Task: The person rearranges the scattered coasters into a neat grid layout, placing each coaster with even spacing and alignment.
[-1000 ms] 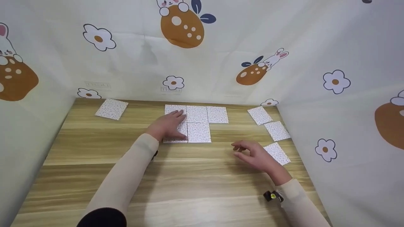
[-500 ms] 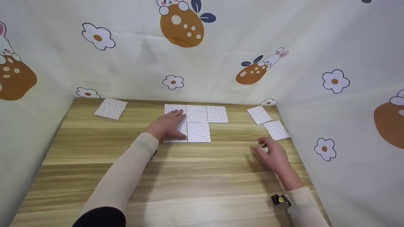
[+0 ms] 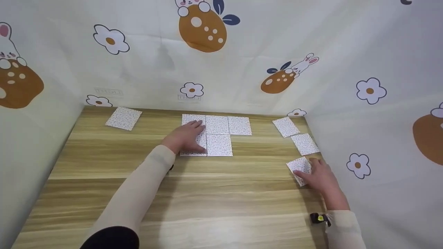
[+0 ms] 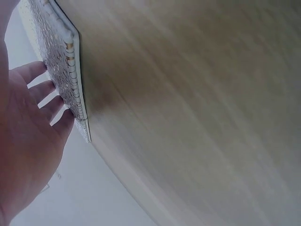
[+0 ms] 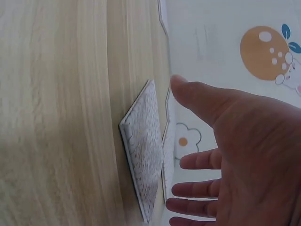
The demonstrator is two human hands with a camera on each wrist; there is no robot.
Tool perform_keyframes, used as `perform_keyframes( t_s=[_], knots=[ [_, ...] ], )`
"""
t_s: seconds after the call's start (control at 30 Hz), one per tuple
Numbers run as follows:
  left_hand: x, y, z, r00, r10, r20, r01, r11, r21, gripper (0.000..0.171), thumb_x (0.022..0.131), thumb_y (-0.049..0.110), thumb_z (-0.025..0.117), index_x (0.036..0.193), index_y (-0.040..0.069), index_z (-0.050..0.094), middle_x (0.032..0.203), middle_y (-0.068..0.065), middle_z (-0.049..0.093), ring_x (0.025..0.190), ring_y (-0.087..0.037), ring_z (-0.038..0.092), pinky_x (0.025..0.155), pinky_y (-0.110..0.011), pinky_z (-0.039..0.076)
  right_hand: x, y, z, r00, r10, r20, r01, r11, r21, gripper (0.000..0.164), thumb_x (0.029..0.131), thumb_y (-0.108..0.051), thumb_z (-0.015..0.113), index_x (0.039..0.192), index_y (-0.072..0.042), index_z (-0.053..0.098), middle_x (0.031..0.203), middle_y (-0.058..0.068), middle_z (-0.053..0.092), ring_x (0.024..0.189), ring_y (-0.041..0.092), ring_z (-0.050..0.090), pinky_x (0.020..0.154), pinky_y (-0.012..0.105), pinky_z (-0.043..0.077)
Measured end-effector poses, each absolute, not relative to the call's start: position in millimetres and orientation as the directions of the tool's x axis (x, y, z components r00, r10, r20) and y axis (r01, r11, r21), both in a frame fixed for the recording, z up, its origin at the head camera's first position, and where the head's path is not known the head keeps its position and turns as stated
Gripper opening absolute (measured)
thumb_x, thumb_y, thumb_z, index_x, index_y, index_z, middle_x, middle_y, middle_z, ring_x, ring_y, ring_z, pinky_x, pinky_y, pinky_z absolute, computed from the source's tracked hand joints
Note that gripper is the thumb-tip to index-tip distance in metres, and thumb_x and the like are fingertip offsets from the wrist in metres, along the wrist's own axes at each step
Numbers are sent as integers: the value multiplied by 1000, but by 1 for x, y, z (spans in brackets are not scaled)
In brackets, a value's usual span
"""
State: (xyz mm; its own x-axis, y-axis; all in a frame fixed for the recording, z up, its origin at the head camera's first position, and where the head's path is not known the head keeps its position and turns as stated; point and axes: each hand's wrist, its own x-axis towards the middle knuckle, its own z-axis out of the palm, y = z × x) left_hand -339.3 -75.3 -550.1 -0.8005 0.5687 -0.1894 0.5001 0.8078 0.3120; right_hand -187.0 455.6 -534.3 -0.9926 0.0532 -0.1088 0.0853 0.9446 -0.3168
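In the head view, thin square tiles with white speckled faces lie on the wooden table. My left hand [image 3: 186, 138] rests spread across the left end of a block of joined tiles [image 3: 219, 145], partly covering two of them. The left wrist view shows its fingertips [image 4: 66, 121] along a tile's face [image 4: 57, 61]. Over on the right, my right hand [image 3: 320, 176] reaches over a loose tile [image 3: 298, 166], its thumb overlapping the face and its fingers near the right edge. The right wrist view shows that hand with extended fingers [image 5: 200, 188], beside a tile [image 5: 143, 146] lying on the table.
Two more loose tiles, an upper one [image 3: 286, 127] and a lower one [image 3: 305, 144], lie close together near the right wall. Another tile [image 3: 124, 118] lies at the far left. Cloth walls [image 3: 145, 69] printed with rabbits and flowers enclose the wooden tabletop [image 3: 207, 197].
My right hand has moved right to the nearest loose tile, which has shifted slightly left and turned. My left hand has stayed on the block of tiles.
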Motion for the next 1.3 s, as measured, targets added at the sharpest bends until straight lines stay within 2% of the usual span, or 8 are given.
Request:
perform_keyframes(
  t_s=[0.2,0.3,0.53,0.77,1.13,1.23,1.3],
  knots=[
    [-339,-75,-550,-800,569,-190,495,806,325,117,90,71,80,175,8,30,183,-15,19,169,-39,16,137,-53,19,-185,461,-537,-977,88,-196,153,924,-349,122,94,-72,77,161,19,30,159,52,28,146,70,33,120,79,34],
    [-340,-74,-550,-803,564,-193,489,808,329,116,91,70,80,175,8,30,183,-15,19,169,-38,15,137,-53,19,-185,460,-537,-975,93,-203,159,927,-341,125,92,-71,79,159,22,29,159,53,26,146,70,32,121,78,34],
    [-340,-73,-549,-801,562,-204,484,810,331,116,90,69,81,175,7,30,184,-15,19,169,-38,15,137,-52,19,-184,457,-541,-979,97,-177,151,936,-320,118,87,-67,86,146,26,42,143,47,40,132,61,45,113,74,44],
    [-338,-73,-546,-802,559,-210,479,813,331,116,91,68,82,175,8,30,184,-15,18,169,-38,16,137,-52,20,-184,454,-540,-981,88,-172,138,943,-302,107,87,-61,89,132,28,50,129,43,45,118,53,49,104,69,50],
    [-338,-75,-546,-797,568,-203,490,806,332,116,91,67,81,175,6,29,183,-17,17,169,-39,15,137,-51,18,-187,452,-544,-982,86,-168,137,936,-325,103,85,-59,91,135,23,54,127,36,51,112,46,52,99,66,53],
    [-337,-75,-545,-798,571,-193,491,802,339,115,91,66,82,174,6,31,183,-17,19,169,-40,16,137,-52,19,-191,449,-547,-987,48,-155,103,921,-375,102,84,-55,93,139,20,54,129,33,53,115,45,54,103,65,52],
    [-337,-75,-545,-800,569,-192,488,803,342,115,91,66,82,174,6,31,183,-17,19,169,-39,16,137,-51,19,-195,446,-549,-992,11,-127,64,904,-423,103,83,-51,96,144,19,52,136,33,51,123,47,53,110,66,49]
  ],
)
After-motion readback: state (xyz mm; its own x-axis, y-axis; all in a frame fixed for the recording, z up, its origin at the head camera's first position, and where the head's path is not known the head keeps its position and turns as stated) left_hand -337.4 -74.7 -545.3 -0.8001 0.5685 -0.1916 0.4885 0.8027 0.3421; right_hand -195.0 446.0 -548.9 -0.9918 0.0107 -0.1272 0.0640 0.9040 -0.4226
